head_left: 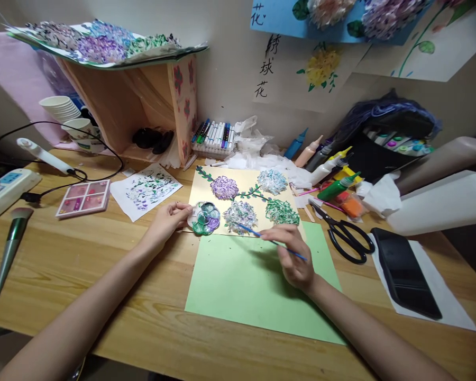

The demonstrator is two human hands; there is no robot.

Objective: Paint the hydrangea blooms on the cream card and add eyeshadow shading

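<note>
Blue slender paintbrush [250, 230], pinched in my right hand [295, 256], slants over the crinkled white-purple flower [238, 212] on cream card [246, 179]; my left hand [170, 219] grips the paint-smeared scalloped palette [206, 218]. Light-green paper [254, 296] leaves room beyond the card's near edge. Black handwriting [266, 67] reads 绣球花.

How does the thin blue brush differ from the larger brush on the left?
The thin blue brush has a narrow blue handle; the larger brush has a thick green and grey one. The thin blue brush is in the right hand; the larger brush lies on the table. Both are brushes.
</note>
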